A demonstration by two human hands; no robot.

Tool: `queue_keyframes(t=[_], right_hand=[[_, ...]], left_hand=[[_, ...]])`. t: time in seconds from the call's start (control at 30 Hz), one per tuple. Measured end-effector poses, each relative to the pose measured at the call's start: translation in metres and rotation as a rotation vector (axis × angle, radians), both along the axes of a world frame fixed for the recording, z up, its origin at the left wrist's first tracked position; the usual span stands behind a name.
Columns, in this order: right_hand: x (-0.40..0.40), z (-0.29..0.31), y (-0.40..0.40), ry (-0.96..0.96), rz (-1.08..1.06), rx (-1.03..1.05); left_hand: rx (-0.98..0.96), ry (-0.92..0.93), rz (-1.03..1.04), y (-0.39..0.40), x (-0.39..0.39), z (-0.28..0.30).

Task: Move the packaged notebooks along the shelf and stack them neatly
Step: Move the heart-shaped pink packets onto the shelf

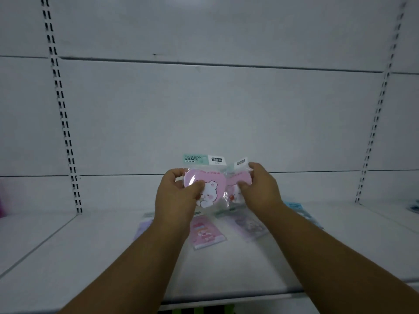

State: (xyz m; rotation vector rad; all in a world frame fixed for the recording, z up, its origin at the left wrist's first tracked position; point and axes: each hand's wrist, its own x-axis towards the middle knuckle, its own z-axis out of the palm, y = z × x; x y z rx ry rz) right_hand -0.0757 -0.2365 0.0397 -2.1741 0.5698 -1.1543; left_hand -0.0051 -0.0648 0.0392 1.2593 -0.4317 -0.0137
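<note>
My left hand [179, 196] grips a pink heart-shaped packaged notebook [210, 189] with a white bear and a mint header card, held upright above the shelf. My right hand [260, 189] pinches a second pink heart-shaped packaged notebook [235, 184], turned partly edge-on and touching the first. Below them on the white shelf [90, 257] lie a pink rectangular packaged notebook [205, 232], a lilac one [249, 225], a pale purple one [144, 225] half hidden by my left forearm, and a blue one [294, 206] behind my right forearm.
The shelf's white back panel has slotted uprights at left [65, 132] and right [374, 132]. A seam divides the shelf on the left [45, 241]. A purple object [1, 205] shows at the far left edge, a bluish item [413, 208] at the far right.
</note>
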Motion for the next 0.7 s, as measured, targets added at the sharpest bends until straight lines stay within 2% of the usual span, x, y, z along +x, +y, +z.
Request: queue_keyframes(t=[0.13, 0.3, 0.7], right_hand=[[-0.053, 0.032, -0.03, -0.13, -0.116, -0.04], [-0.154, 0.05, -0.081, -0.217, -0.197, -0.024], [-0.479, 0.044, -0.25, -0.343, -0.453, 0.063]], left_hand=[[0.048, -0.005, -0.028, -0.035, -0.027, -0.006], [0.096, -0.012, -0.188, -0.117, -0.093, -0.01], [0.159, -0.069, -0.631, -0.385, -0.374, -0.007]])
